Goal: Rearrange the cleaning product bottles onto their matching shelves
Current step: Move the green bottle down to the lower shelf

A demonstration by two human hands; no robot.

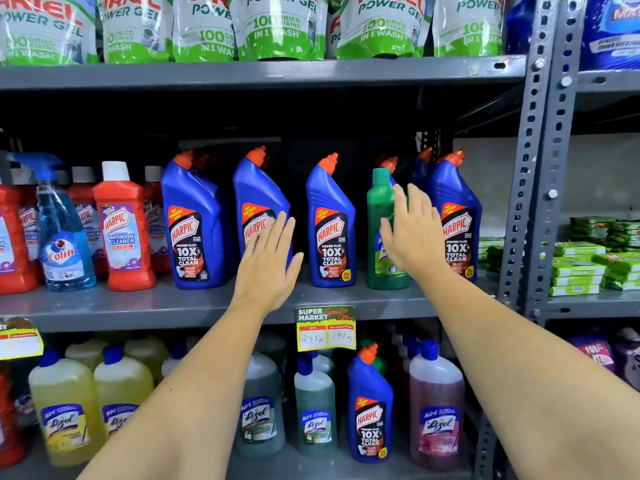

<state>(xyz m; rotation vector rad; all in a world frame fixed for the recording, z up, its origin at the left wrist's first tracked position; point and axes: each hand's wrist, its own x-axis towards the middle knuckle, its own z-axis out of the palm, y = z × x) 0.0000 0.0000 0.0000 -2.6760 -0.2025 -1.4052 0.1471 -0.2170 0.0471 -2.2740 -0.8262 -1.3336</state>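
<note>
Blue Harpic bottles with orange caps line the middle shelf [194, 303]. My left hand [268, 263] is open, fingers spread, in front of the second blue Harpic bottle [258, 195]. My right hand [414, 233] is open against the right side of a green bottle [380, 209] that stands among the blue ones, thumb on its label. Whether the fingers grip it I cannot tell. On the lower shelf a lone blue Harpic bottle [370, 407] stands between green [315, 407] and pink Lizol bottles [437, 407].
Red Harpic bathroom cleaners [121, 226] and a blue Colin spray [64, 237] fill the middle shelf's left. Ariel pouches [280, 29] hang over the top shelf. Yellow Lizol bottles [65, 407] stand lower left. A grey perforated upright [535, 168] borders the right, with green soap packs [581, 268] beyond.
</note>
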